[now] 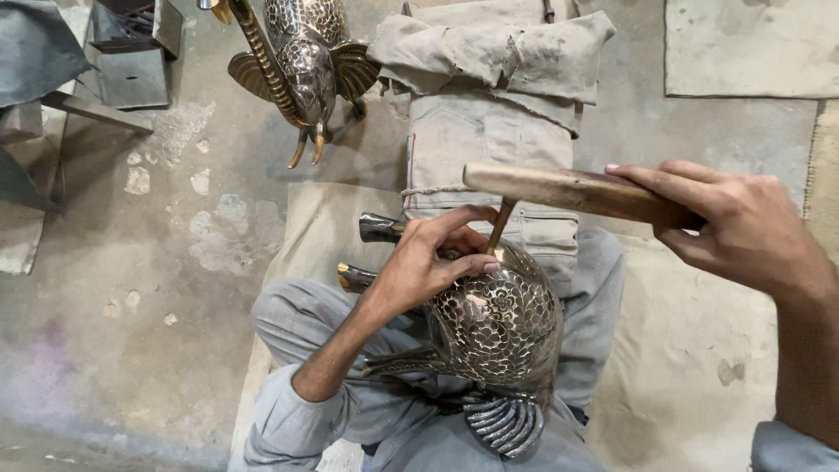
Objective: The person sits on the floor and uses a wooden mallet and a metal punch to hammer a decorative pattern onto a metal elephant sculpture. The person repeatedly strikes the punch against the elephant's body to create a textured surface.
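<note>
An engraved metal animal figure [502, 332] with a scale-like pattern lies across my lap, its legs pointing left. My left hand [433, 258] pinches a thin chisel [499, 225] held upright against the figure's top. My right hand [743, 227] grips a wooden mallet [559, 188] by its handle, and the mallet's end rests just over the chisel's top.
A second engraved metal elephant figure [301, 61] stands on the concrete floor at the upper left. Folded dirty cloth [498, 61] lies ahead of my knees. Metal boxes [131, 52] sit at the top left. A pale mat [752, 44] lies at the top right.
</note>
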`<move>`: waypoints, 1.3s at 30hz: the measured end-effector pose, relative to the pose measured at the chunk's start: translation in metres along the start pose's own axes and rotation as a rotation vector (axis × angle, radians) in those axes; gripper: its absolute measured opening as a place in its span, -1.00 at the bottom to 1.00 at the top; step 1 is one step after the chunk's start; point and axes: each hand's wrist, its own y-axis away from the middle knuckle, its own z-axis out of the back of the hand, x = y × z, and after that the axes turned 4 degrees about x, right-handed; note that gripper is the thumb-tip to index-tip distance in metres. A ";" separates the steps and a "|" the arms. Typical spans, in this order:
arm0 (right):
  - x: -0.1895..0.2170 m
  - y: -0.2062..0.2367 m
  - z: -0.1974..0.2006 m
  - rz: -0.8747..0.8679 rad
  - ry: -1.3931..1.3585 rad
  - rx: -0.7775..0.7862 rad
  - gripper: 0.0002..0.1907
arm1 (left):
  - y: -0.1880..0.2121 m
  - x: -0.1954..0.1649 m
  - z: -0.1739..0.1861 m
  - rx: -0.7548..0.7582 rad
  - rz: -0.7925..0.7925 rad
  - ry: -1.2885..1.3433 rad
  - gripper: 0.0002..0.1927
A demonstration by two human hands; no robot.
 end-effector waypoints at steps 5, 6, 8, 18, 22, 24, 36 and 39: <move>0.017 0.006 0.011 0.089 -0.066 -0.230 -0.32 | -0.001 -0.003 0.001 -0.004 0.070 -0.035 -0.47; 0.019 0.005 0.013 0.088 -0.097 -0.240 -0.33 | -0.002 -0.004 0.001 -0.003 0.069 -0.042 -0.46; 0.018 0.004 0.016 0.086 -0.159 -0.257 -0.34 | -0.002 -0.005 0.002 -0.007 0.075 -0.032 -0.47; -0.007 0.004 -0.002 0.077 0.001 -0.011 -0.35 | -0.002 -0.004 0.001 0.007 0.110 -0.001 -0.54; 0.005 0.004 -0.004 0.042 -0.104 -0.153 -0.27 | -0.001 -0.004 0.001 -0.007 0.074 -0.034 -0.48; 0.009 0.005 -0.003 0.041 -0.098 -0.136 -0.25 | 0.001 -0.004 0.000 -0.005 0.077 -0.023 -0.47; 0.014 0.011 0.008 -0.006 0.186 -0.014 -0.30 | 0.004 -0.001 0.001 0.008 0.013 -0.042 -0.48; 0.011 0.013 0.005 -0.022 0.025 -0.053 -0.29 | 0.005 0.001 0.001 0.008 0.010 -0.031 -0.45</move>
